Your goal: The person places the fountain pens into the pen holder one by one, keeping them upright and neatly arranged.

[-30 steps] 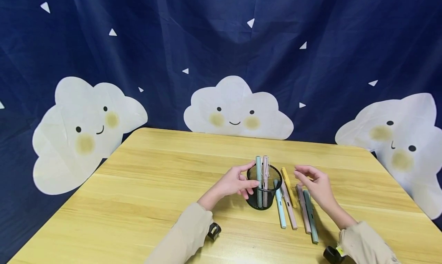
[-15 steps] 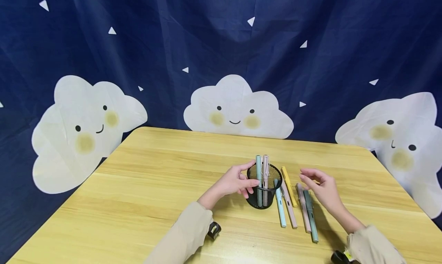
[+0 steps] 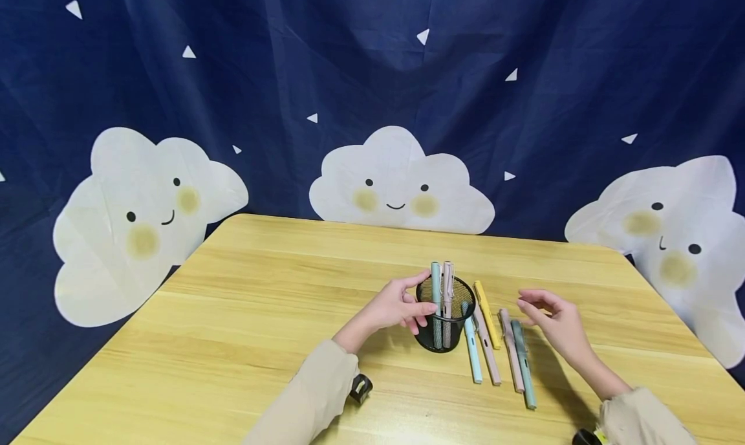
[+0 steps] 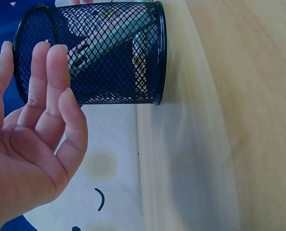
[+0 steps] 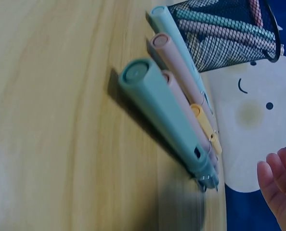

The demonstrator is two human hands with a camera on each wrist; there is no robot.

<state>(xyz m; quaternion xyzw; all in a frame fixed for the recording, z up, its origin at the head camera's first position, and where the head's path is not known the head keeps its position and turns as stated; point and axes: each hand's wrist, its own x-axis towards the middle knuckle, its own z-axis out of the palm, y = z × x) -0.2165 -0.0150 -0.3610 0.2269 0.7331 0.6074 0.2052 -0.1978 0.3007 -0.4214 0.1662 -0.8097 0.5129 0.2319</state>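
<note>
A black mesh pen holder stands upright on the table, with a green pen and a pink pen leaning inside. My left hand holds it from the left, thumb and index finger spread at the rim; the left wrist view shows the other fingers bent beside the mesh. Right of the holder lie a light blue pen, a pink pen, a yellow pen, another pink pen and a teal pen. My right hand hovers right of these, fingers loosely bent, holding nothing.
The wooden table extends to the left and behind the holder. A dark blue curtain with white clouds hangs behind its far edge. Black wrist cameras sit under both sleeves.
My right hand has drawn back to the right, away from the pens and the holder. My left hand, the pen holder and the pens have stayed in place.
</note>
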